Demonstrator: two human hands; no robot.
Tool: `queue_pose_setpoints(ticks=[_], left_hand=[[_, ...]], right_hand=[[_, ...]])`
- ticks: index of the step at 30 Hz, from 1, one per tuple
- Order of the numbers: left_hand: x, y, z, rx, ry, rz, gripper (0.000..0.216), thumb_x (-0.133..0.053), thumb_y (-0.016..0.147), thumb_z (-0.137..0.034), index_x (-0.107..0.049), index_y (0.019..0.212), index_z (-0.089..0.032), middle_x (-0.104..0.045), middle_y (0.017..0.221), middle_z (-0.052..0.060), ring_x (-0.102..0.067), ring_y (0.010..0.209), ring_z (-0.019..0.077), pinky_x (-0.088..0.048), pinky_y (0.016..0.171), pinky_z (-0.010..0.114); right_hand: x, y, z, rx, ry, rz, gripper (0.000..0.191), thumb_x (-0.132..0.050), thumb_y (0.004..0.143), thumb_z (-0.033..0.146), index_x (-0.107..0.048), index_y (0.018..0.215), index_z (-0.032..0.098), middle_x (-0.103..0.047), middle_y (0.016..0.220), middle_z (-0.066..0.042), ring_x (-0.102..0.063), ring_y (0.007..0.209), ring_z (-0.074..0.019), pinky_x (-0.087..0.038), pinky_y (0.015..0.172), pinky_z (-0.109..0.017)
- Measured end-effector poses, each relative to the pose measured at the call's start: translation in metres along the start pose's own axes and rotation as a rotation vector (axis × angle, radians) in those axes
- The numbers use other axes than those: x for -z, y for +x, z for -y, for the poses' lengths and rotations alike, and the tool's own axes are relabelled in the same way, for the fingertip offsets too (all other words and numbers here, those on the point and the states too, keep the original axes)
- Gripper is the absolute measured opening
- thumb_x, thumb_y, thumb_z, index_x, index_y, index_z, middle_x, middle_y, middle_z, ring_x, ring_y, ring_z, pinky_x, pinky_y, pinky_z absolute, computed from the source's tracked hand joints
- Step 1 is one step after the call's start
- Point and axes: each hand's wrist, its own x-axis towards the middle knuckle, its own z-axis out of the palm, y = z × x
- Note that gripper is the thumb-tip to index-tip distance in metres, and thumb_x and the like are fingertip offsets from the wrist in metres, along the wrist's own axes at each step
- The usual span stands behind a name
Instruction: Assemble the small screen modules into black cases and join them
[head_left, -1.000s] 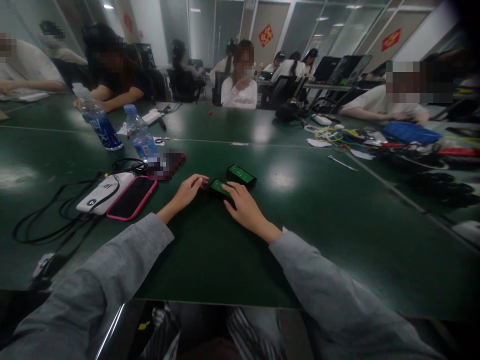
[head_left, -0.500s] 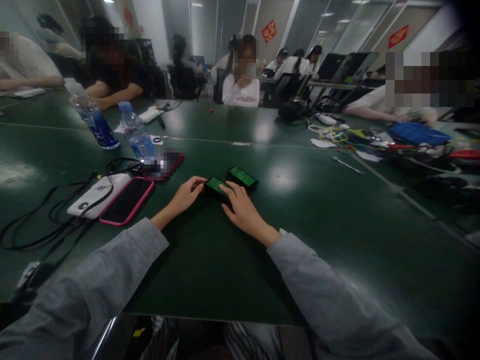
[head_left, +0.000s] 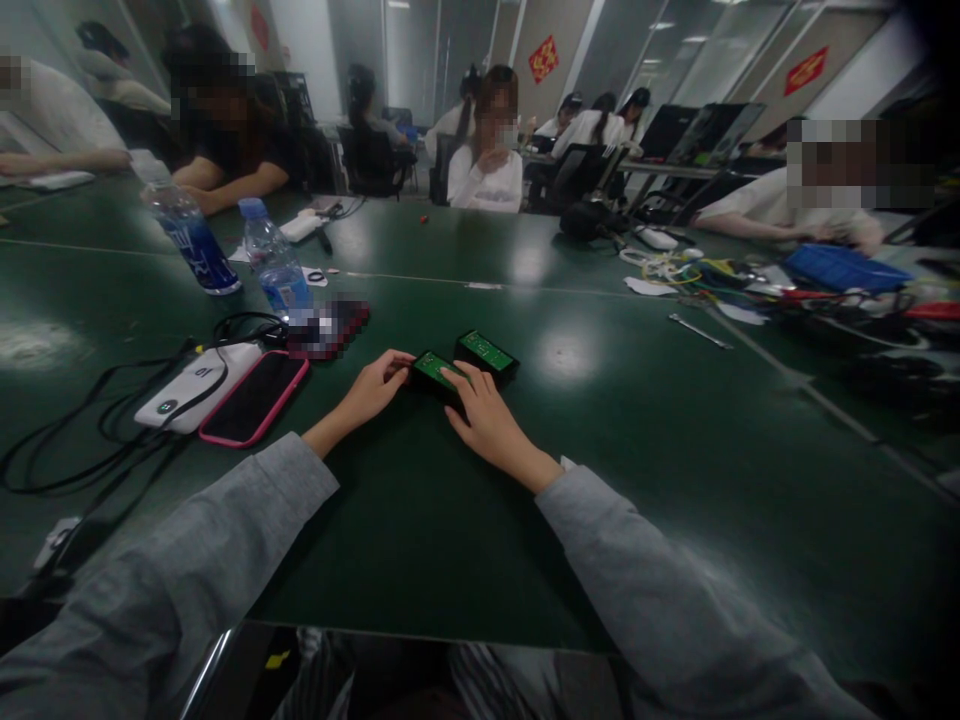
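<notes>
On the green table lies a green circuit board in a black case (head_left: pixel 430 368), between my two hands. My left hand (head_left: pixel 375 388) is closed in a pinch at its left end, thumb and forefinger together. Reaching from the other side, my right hand (head_left: pixel 489 412) holds the right end. One fingertip rests on the board's face, the thumb is in front, and the other fingers extend behind, partly hiding that end. A second black case with a green circuit board (head_left: pixel 489 350) sits just behind, close to my right fingertips.
At left are a pink-edged phone (head_left: pixel 255 398), a white power bank (head_left: pixel 196 388), black cables, a darker phone (head_left: pixel 341 325) and two bottles (head_left: pixel 274 265). To the right lie a wrench (head_left: pixel 699 331), tangled wires and a blue tray (head_left: pixel 847 272). Several people sit around the table.
The view has shifted slightly. Both hands stay at the near cased board, with no clear change in their hold.
</notes>
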Motion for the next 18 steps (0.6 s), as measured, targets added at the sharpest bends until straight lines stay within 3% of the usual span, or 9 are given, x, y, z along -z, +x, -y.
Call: queue_pose_setpoints(ticks=[18], left_hand=[[0.0008, 0.0005, 0.0023, -0.012, 0.016, 0.0, 0.026, -0.051, 0.09, -0.021, -0.057, 0.115, -0.017, -0.066, 0.111, 0.009, -0.066, 0.096, 0.017, -0.053, 0.092, 0.039]], right_hand=[[-0.0022, -0.0005, -0.0019, 0.008, 0.001, -0.005, 0.058, -0.05, 0.092, 0.019, -0.03, 0.145, 0.025, -0.033, 0.147, -0.012, -0.039, 0.131, -0.0321, -0.044, 0.105, -0.057]])
